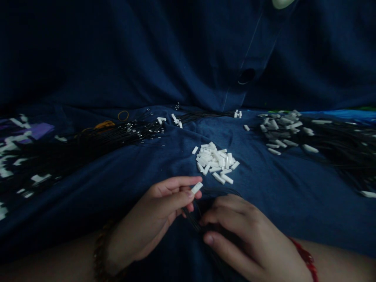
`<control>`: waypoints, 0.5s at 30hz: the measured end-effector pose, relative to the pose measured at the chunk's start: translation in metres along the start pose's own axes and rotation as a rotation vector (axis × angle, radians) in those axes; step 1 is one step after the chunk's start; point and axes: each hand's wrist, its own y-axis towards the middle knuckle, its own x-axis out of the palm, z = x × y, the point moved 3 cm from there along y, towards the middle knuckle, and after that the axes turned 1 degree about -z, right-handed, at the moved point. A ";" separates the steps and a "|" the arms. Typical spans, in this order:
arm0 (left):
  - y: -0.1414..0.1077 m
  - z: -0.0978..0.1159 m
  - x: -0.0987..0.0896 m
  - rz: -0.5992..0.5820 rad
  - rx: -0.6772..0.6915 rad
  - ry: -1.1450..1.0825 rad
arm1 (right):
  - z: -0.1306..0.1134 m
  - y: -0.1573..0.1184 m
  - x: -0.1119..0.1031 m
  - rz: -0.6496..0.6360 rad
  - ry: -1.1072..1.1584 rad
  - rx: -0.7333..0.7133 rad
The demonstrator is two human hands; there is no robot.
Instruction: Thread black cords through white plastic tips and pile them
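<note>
Between the thumb and fingers of my left hand (167,205) is a small white plastic connector housing (197,188), its outer end tilted up to the right. Thin black wires (192,220) run below it, from under my left fingers toward my right hand (243,231). My right hand is curled over these wires, thumb and index finger a little apart; whether it grips one is hidden in shadow. Just beyond my hands lies a loose pile of white connector housings (216,158) on the dark blue cloth (164,168).
Bundled black wires with shiny metal ends (138,131) lie at the back left. More wires with white connectors (17,156) spread at the far left. Wires with white housings (283,129) fill the right side. A rubber band (123,115) rests at the back.
</note>
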 end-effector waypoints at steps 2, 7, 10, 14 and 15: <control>0.000 0.000 0.000 -0.002 -0.004 -0.006 | 0.001 0.000 0.000 0.003 0.024 0.003; -0.001 -0.001 -0.001 0.019 -0.010 0.012 | 0.006 0.000 -0.004 0.006 0.245 0.188; -0.001 -0.003 -0.002 0.009 -0.015 0.014 | 0.007 0.002 -0.016 0.004 0.688 0.429; 0.000 -0.003 -0.003 -0.008 -0.011 0.014 | 0.003 0.001 -0.045 0.035 1.174 0.441; 0.000 -0.002 -0.003 -0.010 -0.011 0.014 | 0.005 -0.003 -0.054 0.095 1.123 0.431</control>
